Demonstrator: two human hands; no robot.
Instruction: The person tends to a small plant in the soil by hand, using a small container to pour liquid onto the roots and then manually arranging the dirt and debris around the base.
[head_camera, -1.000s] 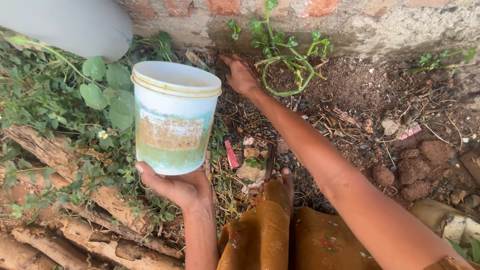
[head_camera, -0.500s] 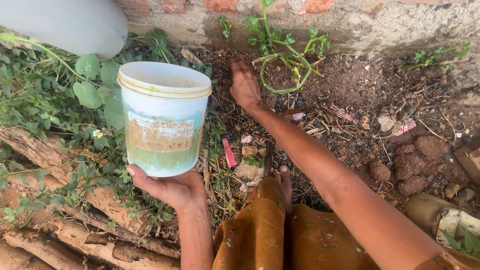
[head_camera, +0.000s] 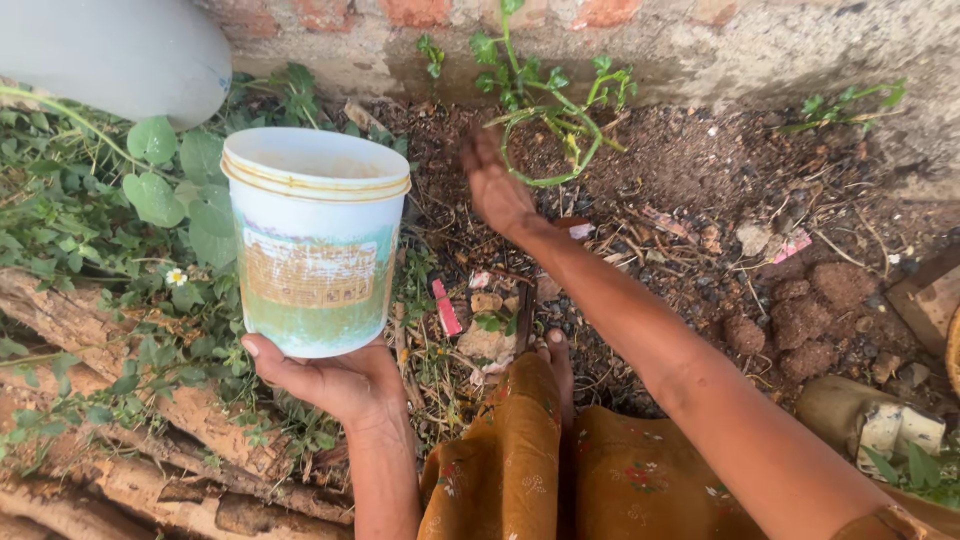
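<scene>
My left hand (head_camera: 330, 382) holds a white plastic bucket (head_camera: 312, 240) with a worn green and orange label from below, upright, above leafy weeds. My right hand (head_camera: 497, 185) reaches forward over dark soil, fingers apart, nothing visible in it. It hovers just left of a small green plant (head_camera: 555, 110) with a curved stem that grows at the foot of a brick wall (head_camera: 640, 40). My foot (head_camera: 557, 362) and orange patterned clothing (head_camera: 560, 470) show at the bottom.
Rough logs (head_camera: 110, 400) lie at lower left under the weeds. A grey rounded container (head_camera: 120, 50) sits at top left. Soil clods (head_camera: 800, 320), dry twigs and red and pink scraps (head_camera: 445, 310) litter the ground. A pale object (head_camera: 870, 415) lies at lower right.
My right hand has lifted off the soil near the wall and turned toward the plant. The bucket has shifted a little to the left in view.
</scene>
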